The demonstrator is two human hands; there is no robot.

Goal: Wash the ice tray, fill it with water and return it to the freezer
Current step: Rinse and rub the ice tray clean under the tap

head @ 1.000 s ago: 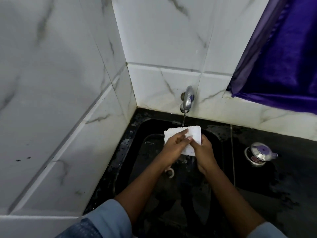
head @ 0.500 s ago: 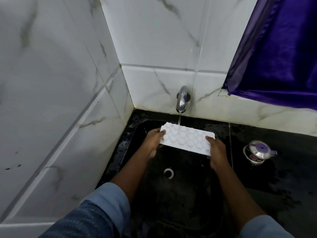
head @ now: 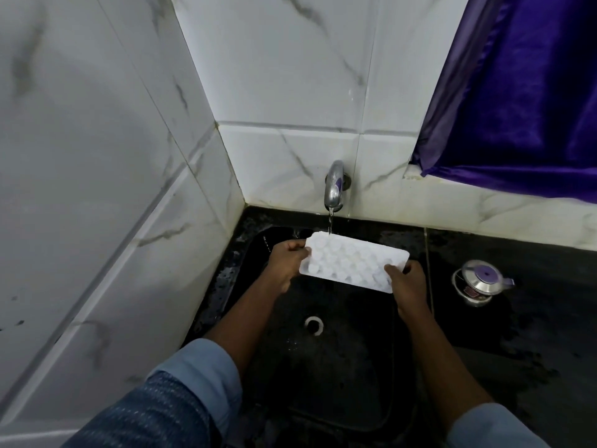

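From my end I have both hands on the ice tray, and it hangs between them above the black sink, clear of the bottom. The tray is white and runs lengthwise from left to right, with the right end a little nearer to me and lower.

The left hand grips the left short end, its fingers curled round that edge. The right hand pinches the near right corner, with the thumb lying on top and the other fingers tucked underneath, out of my sight. So the tray lies just beyond and between the two hands, touching both.

The tap juts from the tiled wall right behind the sink. A thin stream of water falls from it onto the far edge of the tray, near the left corner. The upper face shows rows of round shapes, but I cannot tell whether they are hollows or bumps.

Below the tray I see the pale ring of the drain. Off to the right, well apart from the hands, a small steel pot with a lid stands on the wet black counter. A purple curtain hangs above it
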